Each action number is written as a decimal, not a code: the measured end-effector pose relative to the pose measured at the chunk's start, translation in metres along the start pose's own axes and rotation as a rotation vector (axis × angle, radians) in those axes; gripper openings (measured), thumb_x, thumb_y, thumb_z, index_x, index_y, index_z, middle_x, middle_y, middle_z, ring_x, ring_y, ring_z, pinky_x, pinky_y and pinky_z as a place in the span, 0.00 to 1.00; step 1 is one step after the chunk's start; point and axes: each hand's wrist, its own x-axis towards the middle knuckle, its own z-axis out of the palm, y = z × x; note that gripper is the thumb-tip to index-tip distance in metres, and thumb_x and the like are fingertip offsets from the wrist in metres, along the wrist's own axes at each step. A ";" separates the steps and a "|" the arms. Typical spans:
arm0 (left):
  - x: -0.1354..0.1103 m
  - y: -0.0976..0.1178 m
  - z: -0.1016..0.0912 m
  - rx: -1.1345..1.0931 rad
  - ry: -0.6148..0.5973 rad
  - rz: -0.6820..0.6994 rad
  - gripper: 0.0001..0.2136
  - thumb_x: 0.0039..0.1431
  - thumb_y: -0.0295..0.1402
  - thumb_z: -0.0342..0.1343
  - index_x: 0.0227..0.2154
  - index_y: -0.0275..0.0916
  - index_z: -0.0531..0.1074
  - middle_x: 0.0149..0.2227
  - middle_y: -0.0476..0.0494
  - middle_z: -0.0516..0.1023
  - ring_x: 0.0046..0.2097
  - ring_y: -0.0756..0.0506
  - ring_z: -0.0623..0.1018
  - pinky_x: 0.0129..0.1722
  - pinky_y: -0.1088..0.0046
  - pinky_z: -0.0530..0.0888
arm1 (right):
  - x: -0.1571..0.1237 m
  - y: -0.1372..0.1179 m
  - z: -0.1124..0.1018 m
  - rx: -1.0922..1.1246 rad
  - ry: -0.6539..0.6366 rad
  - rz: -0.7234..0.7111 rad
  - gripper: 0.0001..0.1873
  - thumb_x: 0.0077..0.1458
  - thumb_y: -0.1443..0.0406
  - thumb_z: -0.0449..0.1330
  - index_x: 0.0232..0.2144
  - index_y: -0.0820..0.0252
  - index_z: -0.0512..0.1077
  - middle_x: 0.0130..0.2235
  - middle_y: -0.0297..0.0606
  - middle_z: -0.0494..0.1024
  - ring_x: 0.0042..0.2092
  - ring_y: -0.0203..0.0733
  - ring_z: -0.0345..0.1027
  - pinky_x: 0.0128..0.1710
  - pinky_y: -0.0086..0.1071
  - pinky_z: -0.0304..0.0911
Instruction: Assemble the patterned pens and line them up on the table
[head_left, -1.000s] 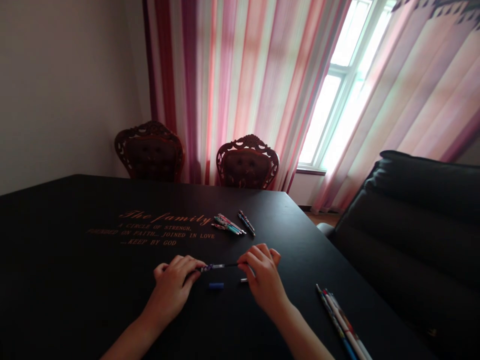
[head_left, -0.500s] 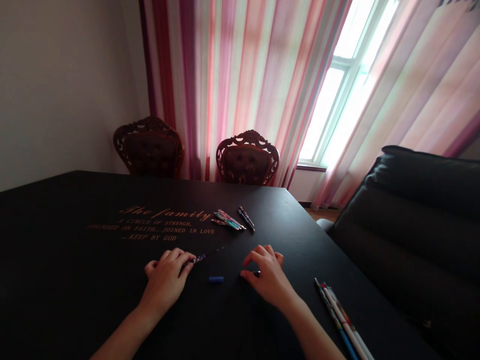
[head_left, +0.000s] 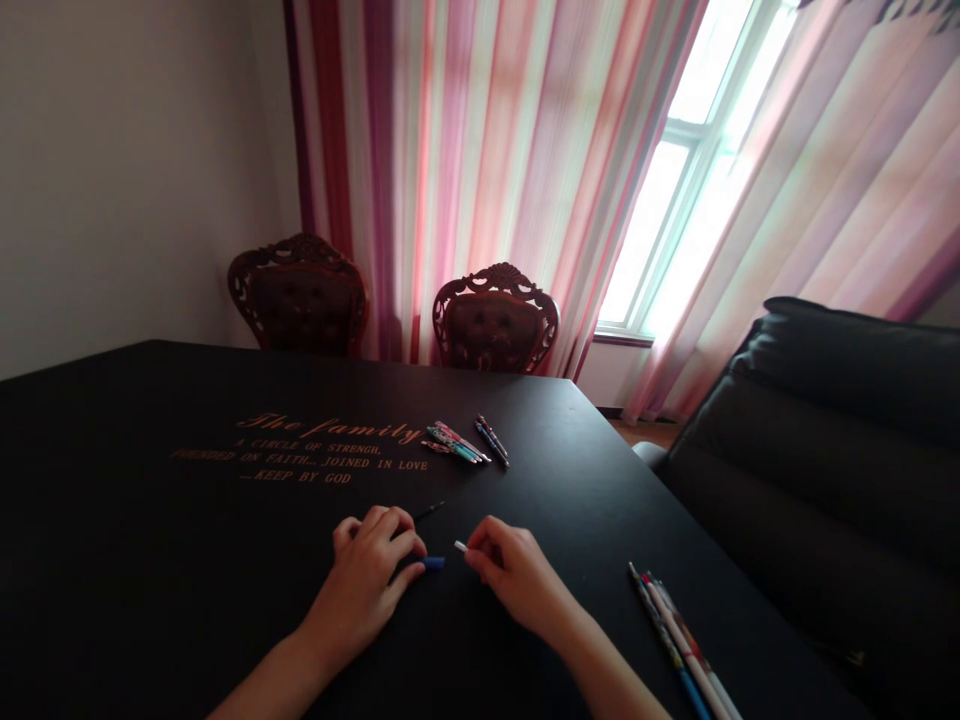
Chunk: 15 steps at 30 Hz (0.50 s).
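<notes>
My left hand (head_left: 375,565) is low over the black table, thumb and fingertips closed on one end of a small blue tube-like piece (head_left: 433,563). Just beyond its knuckles a thin dark rod with a pointed tip, like a pen refill (head_left: 430,510), sticks out; its near end is hidden by the hand. To the right, my right hand (head_left: 514,565) pinches a short piece with a white end (head_left: 460,546), which points toward the blue piece. A small gap separates the two pieces. The rest of the white-ended piece is hidden in my fingers.
Several patterned pens (head_left: 457,443) lie grouped farther back, with more dark pens (head_left: 491,440) beside them. At the near right lie several longer pens (head_left: 679,635). Carved chairs (head_left: 495,320) stand behind the table (head_left: 150,560); a black leather chair (head_left: 825,450) is to the right.
My left hand has moved right, from the patterned rod to the blue piece, and closed on it. My right hand has shifted slightly left, its fingers closing and the white end now showing.
</notes>
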 end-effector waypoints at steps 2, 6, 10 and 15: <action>0.000 0.001 0.000 -0.036 0.015 -0.042 0.05 0.59 0.32 0.56 0.36 0.49 0.75 0.43 0.48 0.76 0.49 0.41 0.71 0.48 0.59 0.56 | 0.000 -0.003 0.001 0.020 0.018 -0.022 0.01 0.55 0.67 0.60 0.32 0.57 0.73 0.27 0.30 0.75 0.28 0.35 0.66 0.28 0.26 0.57; 0.001 0.000 -0.002 -0.109 0.015 -0.115 0.04 0.61 0.36 0.55 0.37 0.50 0.74 0.40 0.51 0.78 0.46 0.42 0.73 0.48 0.58 0.56 | 0.000 -0.009 -0.002 0.058 0.024 -0.016 0.01 0.54 0.67 0.62 0.32 0.57 0.74 0.27 0.30 0.75 0.28 0.35 0.66 0.28 0.26 0.57; 0.000 0.001 -0.002 -0.153 -0.019 -0.119 0.05 0.61 0.36 0.55 0.38 0.50 0.74 0.39 0.51 0.78 0.44 0.43 0.74 0.49 0.58 0.56 | 0.000 -0.013 -0.003 0.091 0.013 -0.022 0.02 0.53 0.67 0.62 0.32 0.57 0.75 0.28 0.30 0.75 0.29 0.35 0.66 0.29 0.27 0.58; -0.001 0.004 -0.003 -0.182 -0.039 -0.124 0.05 0.60 0.37 0.55 0.37 0.49 0.75 0.38 0.50 0.79 0.43 0.43 0.74 0.51 0.56 0.56 | 0.000 -0.018 -0.004 0.116 0.078 -0.054 0.02 0.51 0.68 0.64 0.30 0.58 0.76 0.28 0.30 0.75 0.31 0.35 0.66 0.31 0.27 0.59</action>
